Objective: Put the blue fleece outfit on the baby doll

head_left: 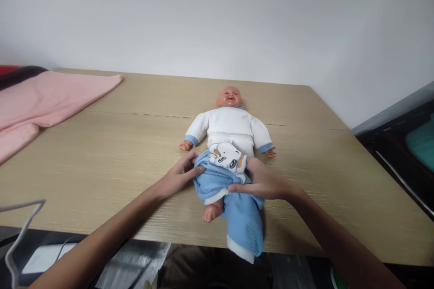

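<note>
- Left hand (181,174) and right hand (267,181), apart, each clamp one side of the blue trousers (216,183), lower centre, apparently to keep the cloth steady about the doll (230,122).
- The doll lies face-up, centre, presumably for easy reach.
- Wood-grain worktop (145,131); pink cloth (64,95), left; pale wall (217,22) behind.

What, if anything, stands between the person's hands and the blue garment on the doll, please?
Nothing visible does: the left hand and right hand both hold the blue garment directly, one at each side. The pink cloth lies apart, off to the left.
</note>
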Demonstrator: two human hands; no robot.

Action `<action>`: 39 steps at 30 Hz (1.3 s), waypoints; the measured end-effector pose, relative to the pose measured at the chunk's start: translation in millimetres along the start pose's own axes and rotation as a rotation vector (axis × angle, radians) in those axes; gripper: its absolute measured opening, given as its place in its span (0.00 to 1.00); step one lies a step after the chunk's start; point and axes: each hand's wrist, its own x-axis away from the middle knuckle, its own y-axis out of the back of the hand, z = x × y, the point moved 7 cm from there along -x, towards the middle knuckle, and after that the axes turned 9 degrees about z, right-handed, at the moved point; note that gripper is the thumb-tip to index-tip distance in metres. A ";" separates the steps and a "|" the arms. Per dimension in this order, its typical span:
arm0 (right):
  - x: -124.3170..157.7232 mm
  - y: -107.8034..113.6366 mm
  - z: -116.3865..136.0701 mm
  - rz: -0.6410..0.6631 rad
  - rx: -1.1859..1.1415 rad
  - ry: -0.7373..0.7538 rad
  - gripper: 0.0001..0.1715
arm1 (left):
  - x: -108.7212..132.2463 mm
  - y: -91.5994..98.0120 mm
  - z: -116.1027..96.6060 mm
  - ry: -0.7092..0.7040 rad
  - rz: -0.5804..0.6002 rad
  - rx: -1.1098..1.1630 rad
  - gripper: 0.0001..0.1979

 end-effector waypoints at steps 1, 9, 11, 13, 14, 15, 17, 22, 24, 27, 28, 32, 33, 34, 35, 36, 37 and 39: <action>4.7 3.6 -1.2 -0.026 0.021 -0.019 0.35 | -0.4 2.3 -5.7 -0.005 -0.005 -0.056 0.18; 10.3 20.3 -23.1 -0.078 -0.156 -0.069 0.31 | -48.7 -17.0 -85.9 -0.080 0.046 -0.823 0.36; 5.9 28.7 -25.7 -0.070 -0.151 -0.093 0.31 | -69.0 -29.5 -95.4 -0.061 0.221 -0.898 0.33; 5.6 37.5 -26.6 -0.024 -0.116 -0.120 0.31 | -82.1 -32.6 -100.8 -0.021 0.345 -0.883 0.28; 7.4 40.8 -27.0 0.018 -0.103 -0.131 0.31 | -85.4 -31.9 -101.7 0.013 0.388 -0.842 0.26; 10.5 42.7 -27.8 0.070 -0.106 -0.140 0.30 | -86.5 -31.2 -101.5 0.046 0.425 -0.784 0.25; 19.2 42.1 -30.1 0.190 -0.165 -0.140 0.29 | -84.1 -34.4 -99.1 0.086 0.496 -0.647 0.23; 36.1 49.1 -31.7 0.125 -0.395 0.006 0.27 | -83.8 -57.9 -85.7 0.086 0.529 -0.465 0.20; 39.4 51.0 -32.7 0.080 -0.383 0.008 0.28 | -89.2 -67.0 -79.2 0.111 0.544 -0.438 0.23; 42.6 40.0 -32.7 0.223 -0.215 -0.065 0.30 | -96.9 -77.4 -75.7 0.108 0.626 -0.409 0.25; 43.9 35.3 -31.7 0.286 -0.157 -0.078 0.30 | -99.1 -78.6 -75.5 0.101 0.643 -0.402 0.25; 45.1 29.4 -19.2 0.342 -0.148 -0.008 0.26 | -103.4 -78.7 -72.2 0.096 0.666 -0.380 0.20; 44.2 32.3 -15.1 0.293 -0.175 0.027 0.24 | -102.8 -79.5 -70.4 0.108 0.689 -0.368 0.20; 43.4 36.0 -11.6 0.234 -0.199 0.062 0.22 | -101.5 -80.5 -68.2 0.125 0.721 -0.350 0.20; 42.8 39.6 -9.6 0.174 -0.220 0.086 0.22 | -100.0 -81.3 -66.1 0.143 0.754 -0.330 0.20; 42.4 42.3 -9.5 0.119 -0.239 0.095 0.23 | -98.8 -81.2 -64.3 0.157 0.781 -0.309 0.19; 42.3 43.8 -11.1 0.078 -0.254 0.088 0.25 | -97.9 -80.3 -63.0 0.161 0.799 -0.289 0.18; 42.4 43.3 -18.7 0.037 -0.284 0.030 0.28 | -97.7 -75.8 -60.6 0.146 0.813 -0.262 0.16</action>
